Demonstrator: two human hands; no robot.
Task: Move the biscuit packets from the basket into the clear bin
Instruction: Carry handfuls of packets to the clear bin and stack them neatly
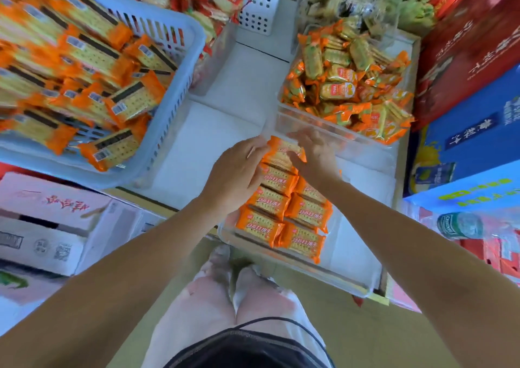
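orange biscuit packets [277, 199] with pale dotted crackers, pale blue slatted basket [180, 66], clear bin [351, 272]

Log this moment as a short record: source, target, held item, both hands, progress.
source: blue basket, piled with orange biscuit packets
target: clear bin, with two rows of the same packets laid in it
held packet: at the far end of the rows
left hand: grips the packet's left end
right hand: grips its right end
progress: partway; many packets left in the basket
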